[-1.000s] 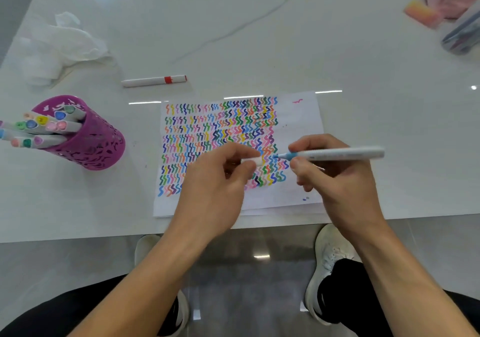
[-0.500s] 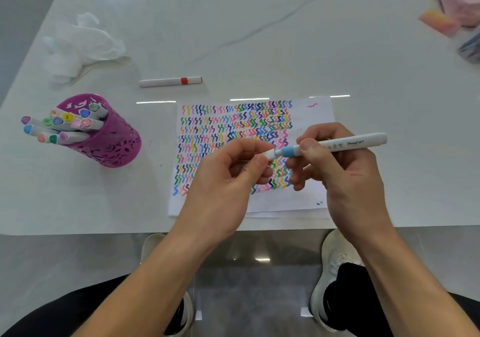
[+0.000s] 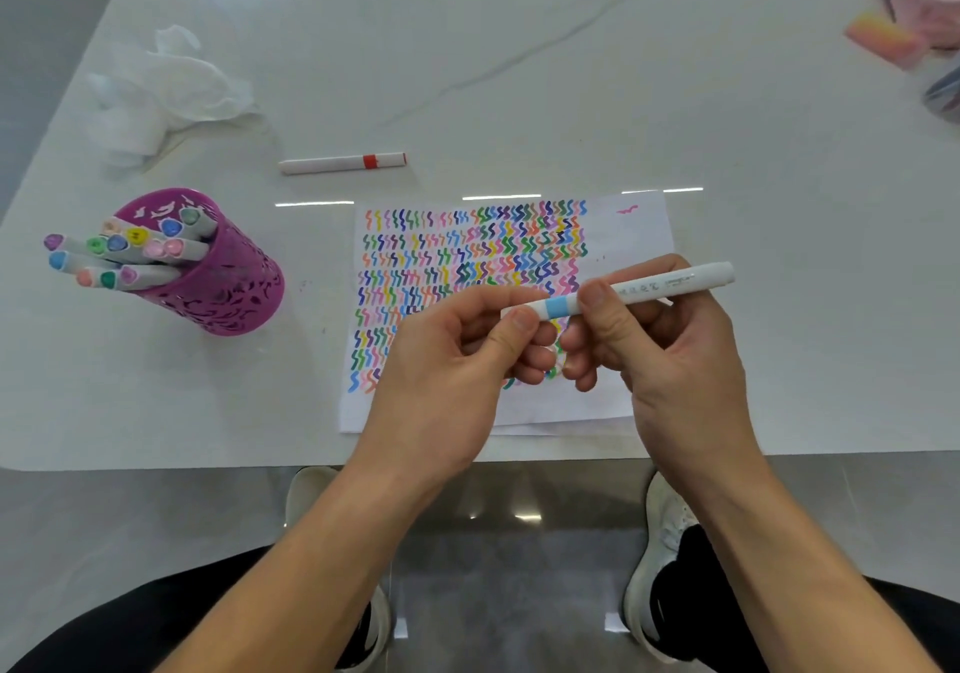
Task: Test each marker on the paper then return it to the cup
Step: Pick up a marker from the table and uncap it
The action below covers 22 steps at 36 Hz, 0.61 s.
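You have the marker [image 3: 670, 283] lifted above the middle of the paper [image 3: 639, 236], lying nearly level across the centre of the frame, with both hands on it. Your right hand [image 3: 670, 355] is curled round the barrel, thumb pressing just right of the pale blue band. Your left hand [image 3: 447, 360] pinches the cap [image 3: 530, 311] at the marker's left end between thumb and forefinger. The cap looks seated or very nearly so, so this reads as the closing-up step before the return. Push the two hands straight toward each other along the barrel, not at an angle, until the cap stops firmly; whether it has clicked home cannot be told from here. Then let go with the hand that is farther from the purple cup [image 3: 228, 288], which stands at the left of the frame on the tabletop [image 3: 519, 75], well apart from the paper. The cup leans and is crowded with other markers [image 3: 156, 249] pointing up and left, so slide yours in along their slant, not down from above, to avoid tipping it.
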{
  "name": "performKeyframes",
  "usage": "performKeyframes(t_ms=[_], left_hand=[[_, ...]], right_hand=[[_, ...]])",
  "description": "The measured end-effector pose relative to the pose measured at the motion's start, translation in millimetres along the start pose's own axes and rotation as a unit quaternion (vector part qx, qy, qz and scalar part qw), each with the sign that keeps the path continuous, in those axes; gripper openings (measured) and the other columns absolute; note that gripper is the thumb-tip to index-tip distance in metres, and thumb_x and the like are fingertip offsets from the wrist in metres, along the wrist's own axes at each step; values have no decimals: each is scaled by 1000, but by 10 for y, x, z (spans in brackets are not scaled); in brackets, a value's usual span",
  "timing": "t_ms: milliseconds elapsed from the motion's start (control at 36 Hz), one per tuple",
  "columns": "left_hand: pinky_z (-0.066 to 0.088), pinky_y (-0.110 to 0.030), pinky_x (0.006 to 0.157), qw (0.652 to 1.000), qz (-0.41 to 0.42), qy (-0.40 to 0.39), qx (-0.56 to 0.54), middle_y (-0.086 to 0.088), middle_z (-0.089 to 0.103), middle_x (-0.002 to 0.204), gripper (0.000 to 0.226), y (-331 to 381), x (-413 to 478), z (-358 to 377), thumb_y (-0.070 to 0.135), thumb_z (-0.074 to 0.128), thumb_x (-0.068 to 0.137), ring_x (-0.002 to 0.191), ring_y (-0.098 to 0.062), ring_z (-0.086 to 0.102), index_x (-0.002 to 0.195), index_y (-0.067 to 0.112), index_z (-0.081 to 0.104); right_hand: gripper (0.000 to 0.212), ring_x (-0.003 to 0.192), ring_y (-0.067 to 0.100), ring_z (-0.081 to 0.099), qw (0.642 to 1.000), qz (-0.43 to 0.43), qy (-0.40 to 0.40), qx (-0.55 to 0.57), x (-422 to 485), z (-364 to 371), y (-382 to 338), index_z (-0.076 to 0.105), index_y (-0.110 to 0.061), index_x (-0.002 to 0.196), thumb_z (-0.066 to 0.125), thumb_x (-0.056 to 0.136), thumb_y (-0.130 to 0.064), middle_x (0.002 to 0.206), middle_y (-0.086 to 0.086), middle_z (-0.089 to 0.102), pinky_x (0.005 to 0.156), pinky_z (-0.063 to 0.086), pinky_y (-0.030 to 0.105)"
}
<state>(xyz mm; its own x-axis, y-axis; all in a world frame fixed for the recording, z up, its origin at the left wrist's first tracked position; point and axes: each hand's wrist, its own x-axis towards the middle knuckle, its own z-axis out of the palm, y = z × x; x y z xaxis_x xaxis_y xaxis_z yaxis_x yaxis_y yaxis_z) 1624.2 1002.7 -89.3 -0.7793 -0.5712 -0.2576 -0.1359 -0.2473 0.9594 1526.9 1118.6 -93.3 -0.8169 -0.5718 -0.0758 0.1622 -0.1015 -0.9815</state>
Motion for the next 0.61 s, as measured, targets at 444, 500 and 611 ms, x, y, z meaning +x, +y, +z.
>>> performKeyframes(t_ms=[444, 500, 611], left_hand=[[55, -18, 66, 996, 30, 34, 82, -6, 74, 73, 15, -28, -43, -50, 6, 62, 97, 64, -11, 68, 100, 11, 77], [55, -19, 65, 995, 30, 28, 90, -6, 74, 73, 15, -26, -43, -65, 6, 63, 97, 64, -11, 68, 100, 10, 77], [55, -20, 65, 995, 22, 28, 88, -4, 74, 73, 14, -35, -47, -96, 6, 64, 96, 64, -12, 69, 101, 8, 77]], right_hand=[[14, 50, 24, 62, 995, 37, -29, 84, -49, 102, 166, 69, -29, 74, 70, 87, -35, 64, 10, 68, 51, 51, 30], [15, 50, 24, 61, 995, 39, -30, 82, -59, 108, 181, 68, -27, 75, 69, 89, -32, 63, 10, 67, 50, 50, 29], [19, 50, 24, 59, 995, 41, -40, 79, -74, 109, 191, 61, -16, 82, 68, 91, -31, 63, 12, 65, 50, 49, 29]])
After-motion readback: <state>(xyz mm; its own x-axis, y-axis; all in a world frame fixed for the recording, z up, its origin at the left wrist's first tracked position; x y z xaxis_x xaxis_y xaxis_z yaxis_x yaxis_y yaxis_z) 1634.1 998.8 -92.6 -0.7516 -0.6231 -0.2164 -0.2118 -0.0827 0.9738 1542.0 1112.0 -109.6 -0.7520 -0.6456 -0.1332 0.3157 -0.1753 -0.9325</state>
